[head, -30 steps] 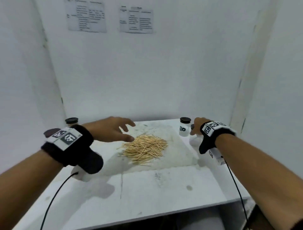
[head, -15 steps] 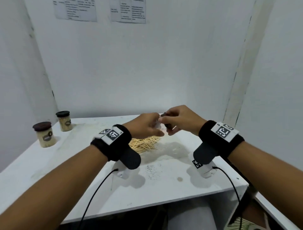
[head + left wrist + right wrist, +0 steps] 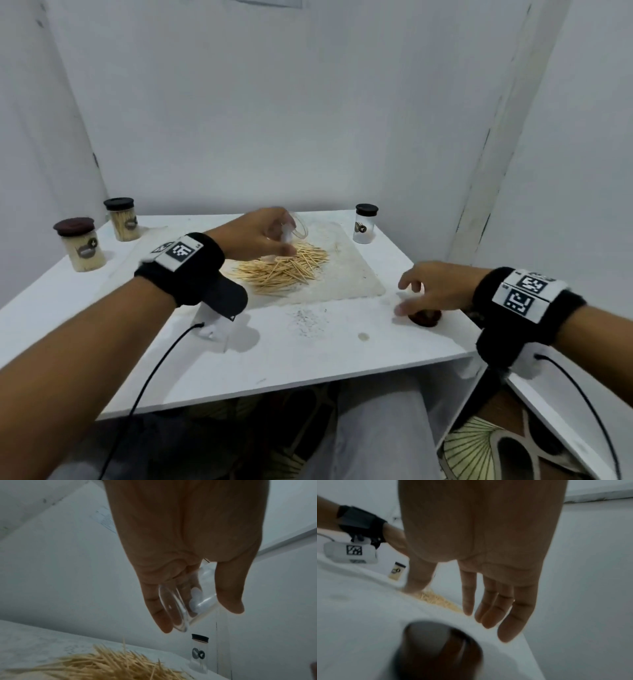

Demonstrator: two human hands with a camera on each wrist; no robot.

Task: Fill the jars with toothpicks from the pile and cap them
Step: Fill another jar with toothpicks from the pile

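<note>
Uncapped, clear jar (image 3: 297, 224) now tilts, seemingly empty.

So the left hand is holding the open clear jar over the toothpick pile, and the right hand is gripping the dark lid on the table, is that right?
Not quite. The left hand does hold the open clear jar over the toothpick pile, but the right hand is open above the dark lid, not gripping it, as the right wrist view shows.
</note>
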